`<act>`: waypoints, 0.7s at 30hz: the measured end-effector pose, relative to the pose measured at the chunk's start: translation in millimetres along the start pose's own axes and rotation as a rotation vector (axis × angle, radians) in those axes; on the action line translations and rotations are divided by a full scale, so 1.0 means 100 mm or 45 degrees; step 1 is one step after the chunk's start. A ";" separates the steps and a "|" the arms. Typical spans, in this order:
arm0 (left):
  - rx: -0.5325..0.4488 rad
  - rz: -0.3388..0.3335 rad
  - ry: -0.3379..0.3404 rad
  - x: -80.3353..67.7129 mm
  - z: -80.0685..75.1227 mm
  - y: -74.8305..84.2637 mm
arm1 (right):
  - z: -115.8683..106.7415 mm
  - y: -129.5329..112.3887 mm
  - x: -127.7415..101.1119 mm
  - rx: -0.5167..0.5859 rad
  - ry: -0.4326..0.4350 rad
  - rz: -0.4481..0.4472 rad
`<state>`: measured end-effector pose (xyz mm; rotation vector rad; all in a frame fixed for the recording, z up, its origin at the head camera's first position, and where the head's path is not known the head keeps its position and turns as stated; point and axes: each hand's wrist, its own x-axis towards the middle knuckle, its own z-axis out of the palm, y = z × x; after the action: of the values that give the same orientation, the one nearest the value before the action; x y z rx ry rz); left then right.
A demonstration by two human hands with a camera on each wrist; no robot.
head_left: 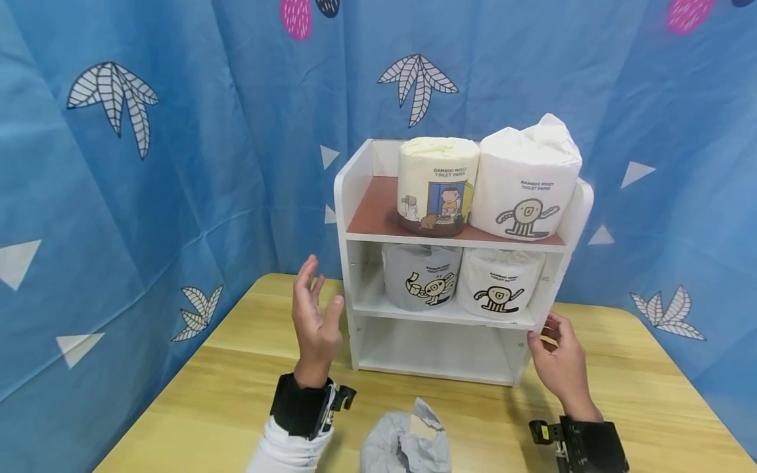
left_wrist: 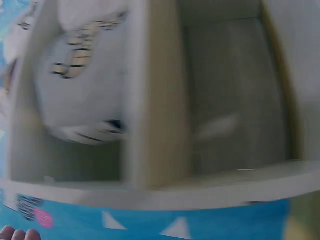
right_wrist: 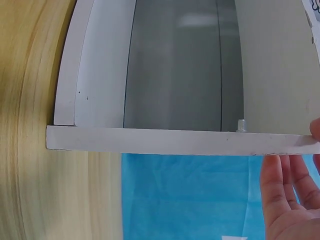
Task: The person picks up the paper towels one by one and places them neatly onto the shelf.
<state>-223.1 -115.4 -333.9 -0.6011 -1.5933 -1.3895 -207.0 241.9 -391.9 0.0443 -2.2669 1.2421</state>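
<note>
The right hand (head_left: 562,364) has its fingertips curled lightly against the lower right side panel of the white shelf unit (head_left: 355,197), thumb toward the front edge, a hold that looks meant to steady the unit rather than lift it. The right wrist view shows straight fingers (right_wrist: 287,185) lying just beside that panel's edge, with the bare bottom compartment behind it. The left hand (head_left: 316,315) is raised, its fingers spread and relaxed, gripping nothing; it stands just to the left of the unit's left side panel, apart from it.

Four wrapped toilet paper rolls fill the unit. On the brown top shelf stand a roll printed with a cartoon figure (head_left: 437,184) and, touching it on the right, a white roll with a twisted wrapper top (head_left: 526,187). On the middle shelf sit a grey-wrapped roll (head_left: 421,276) and a white roll (head_left: 499,284), side by side and close to the front edge. The top shelf has free space at its left end; the bottom compartment is open.

A crumpled grey wrapped roll (head_left: 405,443) lies on the wooden table (head_left: 639,394), near the person and between the two wrists. Blue patterned curtains (head_left: 148,164) close in the far side and both flanks.
</note>
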 end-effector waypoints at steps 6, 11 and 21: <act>-0.047 -0.356 -0.137 -0.20 -0.02 -0.26 | -0.01 -0.02 -0.01 -0.039 -0.021 0.044; -0.109 -0.546 -0.266 -0.23 -0.02 -0.34 | -0.02 -0.11 -0.04 -0.058 0.097 0.066; -0.311 -0.590 -0.348 -0.25 0.00 -0.35 | -0.06 -0.32 -0.08 0.242 0.011 -0.226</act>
<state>-240.6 -118.9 -372.7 -0.6071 -1.8745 -1.9319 -188.7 226.2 -369.0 0.3029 -2.0806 1.3533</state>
